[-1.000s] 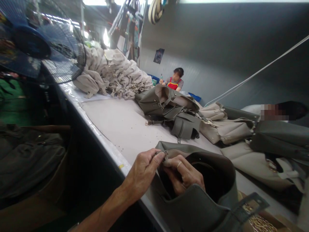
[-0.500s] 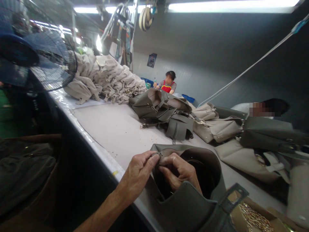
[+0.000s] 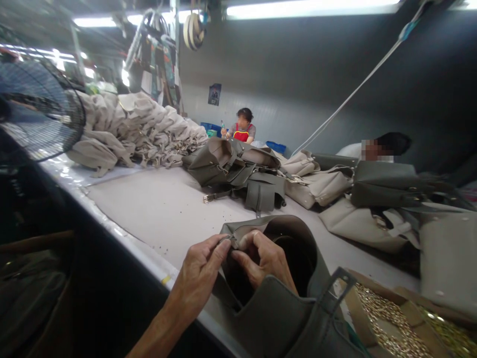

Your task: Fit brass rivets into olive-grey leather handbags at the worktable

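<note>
A dark grey-green handbag (image 3: 276, 308) stands with its mouth open at the table's near edge. My left hand (image 3: 203, 266) reaches over its left side, thumb and fingers closed on the bag's rim. Inside the mouth, my right hand (image 3: 263, 258) has its thumb and fingers closed at the same corner, close by the left fingertips. Something small and dark shows between the two hands, too small to name. A strap with a slotted end (image 3: 341, 281) sticks up at the bag's right side.
Cardboard boxes of small gold metal pieces (image 3: 383, 313) sit at the right. Beyond the bag lie dark bags (image 3: 231, 166) and beige bags (image 3: 320, 186) on the table (image 3: 149, 199). A fan (image 3: 40, 109) and pale cloth pile (image 3: 137, 124) are left. Two people work behind.
The view has swung to the right, so the scene sits further left and more of the metal-piece boxes shows. Both hands stay at the bag's rim, their fingers shifted slightly.
</note>
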Available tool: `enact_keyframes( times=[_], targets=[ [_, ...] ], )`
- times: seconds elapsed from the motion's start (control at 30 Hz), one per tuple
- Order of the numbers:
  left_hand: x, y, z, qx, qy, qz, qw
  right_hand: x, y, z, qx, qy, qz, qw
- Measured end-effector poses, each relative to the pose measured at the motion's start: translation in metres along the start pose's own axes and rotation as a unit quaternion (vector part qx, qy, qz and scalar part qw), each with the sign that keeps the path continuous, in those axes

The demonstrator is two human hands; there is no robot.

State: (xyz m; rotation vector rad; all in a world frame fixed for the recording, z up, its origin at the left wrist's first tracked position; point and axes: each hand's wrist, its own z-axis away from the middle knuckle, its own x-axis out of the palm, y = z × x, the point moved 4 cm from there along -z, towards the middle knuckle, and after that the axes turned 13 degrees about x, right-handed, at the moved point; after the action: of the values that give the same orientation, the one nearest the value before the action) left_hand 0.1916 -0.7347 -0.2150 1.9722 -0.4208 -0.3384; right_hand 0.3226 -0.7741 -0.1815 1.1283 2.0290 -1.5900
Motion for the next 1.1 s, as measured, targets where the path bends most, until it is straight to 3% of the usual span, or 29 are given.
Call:
enact_keyframes(
  times=[0.37, 0.53, 0.87, 1.1],
  targets=[
    [0.002, -0.009, 0.002, -0.021, 0.016, 0.017, 1.000, 0.004, -0.001, 0.001, 0.027, -0.004, 0.025, 0.999],
    [0.003, -0.005, 0.000, -0.002, 0.014, -0.001, 1.000, 0.002, 0.002, -0.003, 0.015, -0.049, -0.021, 0.998],
    [0.004, -0.003, -0.002, -0.007, 0.025, -0.037, 0.999, 0.001, 0.007, -0.009, 0.072, -0.058, -0.055, 0.994],
    [0.005, -0.009, 0.003, 0.011, 0.085, -0.099, 0.991, 0.008, 0.005, -0.005, 0.090, -0.008, -0.019, 0.996]
  ],
)
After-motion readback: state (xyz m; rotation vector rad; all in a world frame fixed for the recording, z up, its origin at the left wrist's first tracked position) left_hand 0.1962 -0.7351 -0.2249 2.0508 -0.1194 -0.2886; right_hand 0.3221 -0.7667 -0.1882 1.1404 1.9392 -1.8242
